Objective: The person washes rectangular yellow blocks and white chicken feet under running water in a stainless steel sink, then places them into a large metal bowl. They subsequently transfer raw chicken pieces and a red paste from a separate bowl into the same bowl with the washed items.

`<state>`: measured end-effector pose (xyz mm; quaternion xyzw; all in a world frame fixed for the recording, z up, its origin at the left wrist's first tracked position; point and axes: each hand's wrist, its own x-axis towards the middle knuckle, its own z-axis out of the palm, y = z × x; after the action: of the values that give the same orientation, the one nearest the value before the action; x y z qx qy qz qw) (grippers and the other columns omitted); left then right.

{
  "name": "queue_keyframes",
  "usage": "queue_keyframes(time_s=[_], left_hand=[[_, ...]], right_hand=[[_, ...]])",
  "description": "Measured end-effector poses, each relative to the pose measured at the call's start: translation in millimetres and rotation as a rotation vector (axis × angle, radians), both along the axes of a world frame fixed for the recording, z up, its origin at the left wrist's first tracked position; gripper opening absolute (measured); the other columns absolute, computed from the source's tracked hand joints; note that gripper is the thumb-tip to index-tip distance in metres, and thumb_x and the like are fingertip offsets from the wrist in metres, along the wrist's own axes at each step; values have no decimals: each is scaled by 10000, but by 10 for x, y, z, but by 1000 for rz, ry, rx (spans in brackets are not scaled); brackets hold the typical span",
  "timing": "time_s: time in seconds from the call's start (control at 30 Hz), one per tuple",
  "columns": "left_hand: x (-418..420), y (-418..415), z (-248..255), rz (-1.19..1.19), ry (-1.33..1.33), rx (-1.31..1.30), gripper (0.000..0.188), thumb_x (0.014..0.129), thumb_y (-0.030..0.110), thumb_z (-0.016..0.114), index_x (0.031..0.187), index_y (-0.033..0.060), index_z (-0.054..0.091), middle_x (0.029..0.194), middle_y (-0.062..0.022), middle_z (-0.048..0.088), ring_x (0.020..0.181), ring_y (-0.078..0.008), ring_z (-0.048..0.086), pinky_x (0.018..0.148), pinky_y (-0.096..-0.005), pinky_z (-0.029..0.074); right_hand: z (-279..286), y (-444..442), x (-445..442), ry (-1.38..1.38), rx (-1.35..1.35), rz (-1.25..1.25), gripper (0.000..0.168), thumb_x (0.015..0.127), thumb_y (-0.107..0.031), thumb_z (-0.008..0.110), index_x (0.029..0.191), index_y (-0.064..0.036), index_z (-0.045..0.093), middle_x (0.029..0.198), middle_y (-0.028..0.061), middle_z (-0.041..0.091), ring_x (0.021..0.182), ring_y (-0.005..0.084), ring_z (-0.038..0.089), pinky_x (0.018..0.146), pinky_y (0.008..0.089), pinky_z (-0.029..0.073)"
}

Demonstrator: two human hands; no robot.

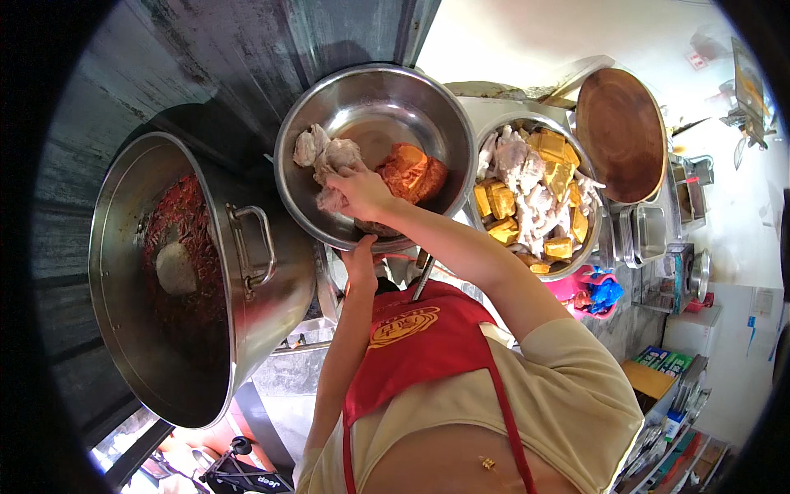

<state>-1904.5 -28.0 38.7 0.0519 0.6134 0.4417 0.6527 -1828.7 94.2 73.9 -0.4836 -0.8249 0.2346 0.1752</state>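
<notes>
A large stainless steel bowl point(295, 204) is tilted in front of me. My left hand point(361, 267) grips its near rim, thumb over the edge. Inside the bowl, my right hand point(361, 192) is closed around pale, wrinkled meat point(336, 154) on the left side. Fingers hide part of that meat. Just right of the hand sits a reddish-orange chunk point(410, 173), apparently seasoned meat. Another piece lies partly hidden under my right wrist. To the left stands a tall steel stockpot point(271, 333) holding dark red liquid with chillies point(185, 213) and a pale round lump point(176, 267).
Right of the bowl, a steel basin point(595, 238) holds yellow blocks and pale chicken feet. Beyond are a round wooden board point(620, 136) and steel trays point(648, 231). A pink tub point(571, 296) with a blue bag sits lower. The stockpot's handle point(262, 247) projects toward the bowl.
</notes>
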Motion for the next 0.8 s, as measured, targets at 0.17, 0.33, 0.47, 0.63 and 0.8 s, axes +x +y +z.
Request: queue_keyframes(time_s=[0.17,0.33,0.47,0.63,0.8], left_hand=[[2,78,287,-4,64,-59,221,740,118,640,929,46,553,840,-71,592,714,-188,584,541,-312,503],[17,97,299,-28,35,-93,220,721,133,664,893,38,566,859,-61,579,748,-179,572,545,-317,503],[10,92,249,-28,80,-111,217,725,148,661,891,41,570,838,-58,589,699,-181,585,559,-312,507],[-36,54,244,-28,41,-80,154,730,147,653,851,76,588,773,-32,584,691,-156,590,600,-286,499],[42,74,116,2,112,-100,150,729,150,649,829,69,573,767,-31,579,690,-157,582,559,-290,492]], right_hand=[[356,-53,211,406,-48,-279,417,608,-201,714,981,-98,559,970,122,604,900,335,568,728,387,477],[348,-275,751,1066,-617,-539,331,729,-160,653,1038,-81,565,930,93,605,848,182,611,631,301,500],[852,-637,1337,1533,-645,-578,357,755,-91,617,1102,-91,534,1000,65,572,848,175,599,615,307,514],[895,-1177,2545,1031,-493,-925,660,714,-297,638,1262,-27,389,1147,95,517,1027,223,535,781,344,502],[591,-1523,3139,-203,-110,-1131,797,699,-415,709,1246,64,383,1181,270,470,1092,372,481,945,412,375]])
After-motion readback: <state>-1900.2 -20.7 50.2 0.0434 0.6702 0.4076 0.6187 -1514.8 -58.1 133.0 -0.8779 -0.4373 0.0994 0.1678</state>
